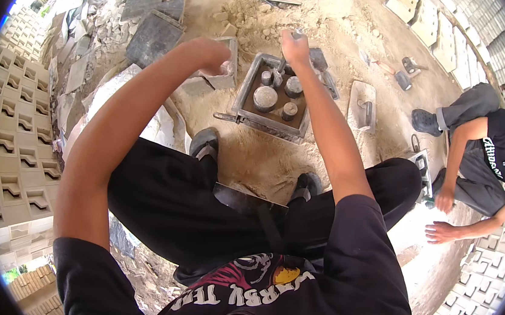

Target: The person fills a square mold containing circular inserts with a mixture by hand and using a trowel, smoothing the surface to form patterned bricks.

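My right hand (295, 50) is closed around the upright handle of a small tool, whose lower end reaches into a square metal moulding frame (238, 103). Its working end is too small to name. Inside the frame, several grey round cylinders of different widths, among them a wide one (265, 98), stand on a brown surface. To the left of the frame, my left hand (213, 55) is bent down with its fingers curled over a grey open box (230, 83) with pale material inside. What those fingers hold, if anything, is hidden.
A pale rectangular tray with a trowel-like tool (364, 106) lies right of the frame. Beyond it are mallets (402, 81). Dark slabs (154, 39) and rubble lie at left. A co-worker (479, 143) sits at right beside another metal frame (424, 168). Loose sand (260, 18) is heaped ahead.
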`<action>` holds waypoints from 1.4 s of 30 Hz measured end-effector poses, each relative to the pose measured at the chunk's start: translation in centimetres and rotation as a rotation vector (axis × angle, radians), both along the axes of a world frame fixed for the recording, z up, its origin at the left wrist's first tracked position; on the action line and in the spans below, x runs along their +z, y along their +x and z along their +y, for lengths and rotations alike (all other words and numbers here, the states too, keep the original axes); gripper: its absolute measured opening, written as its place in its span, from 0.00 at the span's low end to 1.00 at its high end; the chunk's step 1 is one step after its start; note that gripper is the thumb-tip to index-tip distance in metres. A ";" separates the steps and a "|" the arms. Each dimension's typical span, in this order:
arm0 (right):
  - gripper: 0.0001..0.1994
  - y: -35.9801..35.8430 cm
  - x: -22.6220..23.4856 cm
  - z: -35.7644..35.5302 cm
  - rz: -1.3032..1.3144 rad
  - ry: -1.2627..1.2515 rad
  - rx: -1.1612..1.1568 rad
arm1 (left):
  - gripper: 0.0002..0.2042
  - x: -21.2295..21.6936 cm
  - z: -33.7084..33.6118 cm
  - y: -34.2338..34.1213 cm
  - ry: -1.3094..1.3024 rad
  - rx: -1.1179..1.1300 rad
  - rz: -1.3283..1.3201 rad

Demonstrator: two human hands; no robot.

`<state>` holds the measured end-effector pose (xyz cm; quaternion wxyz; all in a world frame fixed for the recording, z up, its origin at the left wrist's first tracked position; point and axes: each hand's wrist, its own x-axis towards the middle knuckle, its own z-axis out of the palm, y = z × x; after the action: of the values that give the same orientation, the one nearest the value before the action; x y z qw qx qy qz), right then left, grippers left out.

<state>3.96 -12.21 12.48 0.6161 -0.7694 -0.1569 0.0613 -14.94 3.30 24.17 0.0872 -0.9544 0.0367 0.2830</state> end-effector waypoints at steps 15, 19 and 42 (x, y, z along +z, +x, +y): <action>0.18 -3.1 0.8 -1.1 -0.078 0.217 0.135 | 0.19 -0.8 -2.9 1.6 -0.069 -0.109 0.001; 0.17 -1.6 -0.3 -1.4 -0.105 0.179 0.152 | 0.17 0.1 -2.8 1.7 -0.026 -0.069 -0.031; 0.24 -7.6 1.0 -1.8 -0.028 0.054 -0.160 | 0.17 0.7 -1.2 -0.2 -0.003 -0.064 -0.052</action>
<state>-3.59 -13.97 13.47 0.6371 -0.7636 -0.1051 -0.0033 -15.18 2.14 24.89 0.0957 -0.9599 0.0652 0.2553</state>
